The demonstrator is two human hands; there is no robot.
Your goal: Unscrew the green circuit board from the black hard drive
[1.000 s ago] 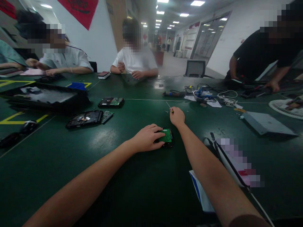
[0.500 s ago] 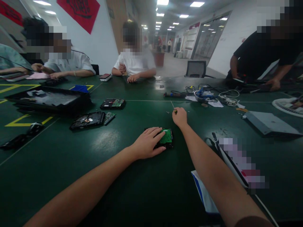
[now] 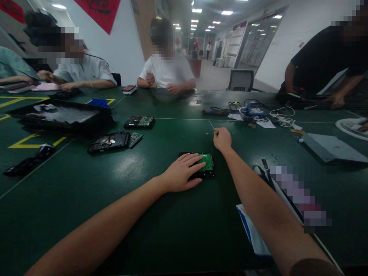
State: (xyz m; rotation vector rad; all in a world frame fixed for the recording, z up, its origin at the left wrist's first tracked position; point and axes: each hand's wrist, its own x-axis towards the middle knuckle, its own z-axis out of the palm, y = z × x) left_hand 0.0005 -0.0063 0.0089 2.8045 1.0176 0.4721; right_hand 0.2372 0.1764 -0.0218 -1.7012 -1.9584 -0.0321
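Your left hand [image 3: 181, 174] lay over the drive [image 3: 209, 175] on the table [image 3: 161, 230], fingers spread loosely across its green board [image 3: 209, 161]. Your right hand [image 3: 222, 140], beyond the drive, had its fingers clenched around a screwdriver [image 3: 216, 132], near small bits [image 3: 206, 133].

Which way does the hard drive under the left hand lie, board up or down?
Up: the green circuit board shows atop the hard drive, partly covered by the left hand.

left grip [image 3: 181, 172] flat on hard drive [image 3: 208, 162], right grip [image 3: 222, 140] around screwdriver [image 3: 216, 132]
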